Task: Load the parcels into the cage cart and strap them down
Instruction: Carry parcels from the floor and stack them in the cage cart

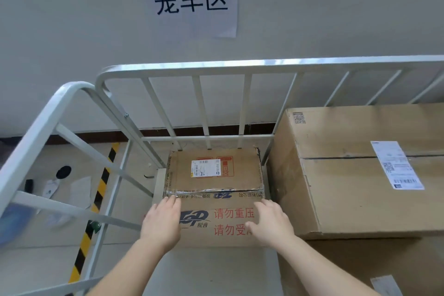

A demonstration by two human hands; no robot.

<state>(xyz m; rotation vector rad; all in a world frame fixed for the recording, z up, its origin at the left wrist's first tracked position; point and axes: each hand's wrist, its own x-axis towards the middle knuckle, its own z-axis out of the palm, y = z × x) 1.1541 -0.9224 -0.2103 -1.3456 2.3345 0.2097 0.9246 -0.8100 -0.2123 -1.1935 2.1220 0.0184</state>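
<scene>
A small brown cardboard parcel (211,175) sits in the far left corner of the white barred metal cage cart (199,68), its far edge close under the back rail. Its top carries a white shipping label (205,168) over red print, and clear tape runs along the near top edge. The near face shows a blue logo and red characters. It looks like the side of the same parcel, though it might be a second carton set against it.

The left hand (162,221) lies flat on this printed face at its left side, fingers straight and together, the tips reaching the taped edge. The right hand (271,221) lies flat on the right side of the face, fingers spread wide. Neither grips anything.

Just beside the right hand, a large brown cardboard carton (348,175) fills the right part of the cart and rises well above the small parcel. It has a long white label (396,166) and a small printed code near its far left corner. It rests on another brown carton (336,269) below.

The cart's left side rail (48,115) stands close to the left forearm. Beyond it on the floor run a yellow-and-black striped tape line (101,190), a black round object (63,172) and scraps of white paper (80,190). On the wall behind hangs a white paper sign with black characters (189,2).
</scene>
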